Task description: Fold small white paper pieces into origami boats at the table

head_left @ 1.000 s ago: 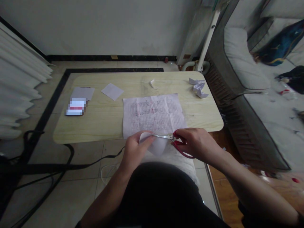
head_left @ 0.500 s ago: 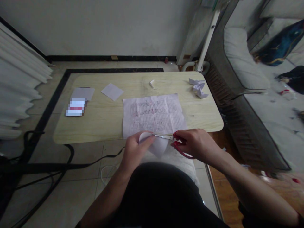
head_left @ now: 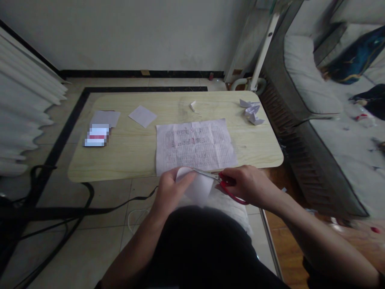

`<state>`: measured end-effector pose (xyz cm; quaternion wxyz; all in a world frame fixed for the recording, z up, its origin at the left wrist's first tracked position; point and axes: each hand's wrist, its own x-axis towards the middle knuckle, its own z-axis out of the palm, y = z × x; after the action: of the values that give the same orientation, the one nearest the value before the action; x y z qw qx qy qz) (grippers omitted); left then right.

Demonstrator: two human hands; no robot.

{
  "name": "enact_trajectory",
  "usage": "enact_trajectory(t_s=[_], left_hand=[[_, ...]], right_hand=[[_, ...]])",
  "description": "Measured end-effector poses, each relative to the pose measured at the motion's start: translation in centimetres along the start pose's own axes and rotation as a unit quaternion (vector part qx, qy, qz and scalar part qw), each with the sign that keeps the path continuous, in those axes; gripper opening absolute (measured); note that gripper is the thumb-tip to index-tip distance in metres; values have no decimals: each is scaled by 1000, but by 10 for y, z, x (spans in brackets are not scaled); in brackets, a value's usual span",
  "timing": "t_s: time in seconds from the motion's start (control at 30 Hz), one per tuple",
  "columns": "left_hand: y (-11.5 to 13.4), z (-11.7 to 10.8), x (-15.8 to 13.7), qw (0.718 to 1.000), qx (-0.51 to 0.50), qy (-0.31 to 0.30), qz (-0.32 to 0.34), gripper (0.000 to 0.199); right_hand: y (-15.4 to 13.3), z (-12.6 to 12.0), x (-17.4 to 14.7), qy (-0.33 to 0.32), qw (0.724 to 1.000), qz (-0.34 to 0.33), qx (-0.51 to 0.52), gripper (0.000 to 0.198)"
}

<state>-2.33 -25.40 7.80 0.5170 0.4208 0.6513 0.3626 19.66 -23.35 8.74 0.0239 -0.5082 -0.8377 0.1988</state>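
Between the thumb and fingers of my left hand point(head_left: 172, 186) is a piece of white paper point(head_left: 198, 188), held just off the table's near edge. My right hand point(head_left: 248, 182) grips the red handles of a pair of scissors point(head_left: 227, 188). Their metal blades lie along the paper's upper edge, with the tips close to my left thumb. Whether the blades are biting into the paper is hard to make out. Just beyond both hands a large creased sheet with printed lines point(head_left: 195, 144) lies flat on the table.
On the wooden table point(head_left: 126, 160) are a square of white paper point(head_left: 143, 116), another paper point(head_left: 105, 118), a blurred phone point(head_left: 98, 135), a small paper scrap point(head_left: 193, 106) and folded paper pieces point(head_left: 252, 112). A grey sofa point(head_left: 339, 160) stands at right; black straps point(head_left: 114, 208) hang at left.
The scissors' handles have come closer together and tilted slightly downward as my right hand closed. The paper's lower corner has dropped a little. My left hand stays nearly still.
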Motion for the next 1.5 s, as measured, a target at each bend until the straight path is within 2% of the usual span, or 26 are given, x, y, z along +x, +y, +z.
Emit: enact_trajectory(t_s=[0.37, 0.63, 0.73, 0.87, 1.07, 1.3, 1.4, 1.5], left_hand=[[-3, -1, 4, 999, 9, -9, -31, 31], [-4, -4, 9, 998, 30, -31, -38, 29], [-5, -4, 10, 999, 26, -23, -38, 30], [-10, -3, 11, 999, -7, -7, -33, 34], [-19, -1, 14, 998, -51, 11, -25, 39], [-22, -1, 15, 1000, -12, -3, -5, 36], [-22, 0, 14, 1000, -3, 1, 3, 35], [-18, 2, 13, 1000, 6, -6, 6, 32]], right_hand=[[1, 0, 2, -25, 1000, 9, 7, 21], [7, 2, 4, -11, 1000, 7, 22, 21], [11, -1, 7, 12, 997, 30, 66, 27], [20, 0, 13, 89, 977, 97, 166, 38], [30, 6, 20, 40, 983, 89, 152, 32], [25, 0, 18, 26, 975, 68, 212, 37], [17, 3, 18, 47, 958, 65, 275, 34], [9, 14, 21, 70, 921, 65, 378, 23]])
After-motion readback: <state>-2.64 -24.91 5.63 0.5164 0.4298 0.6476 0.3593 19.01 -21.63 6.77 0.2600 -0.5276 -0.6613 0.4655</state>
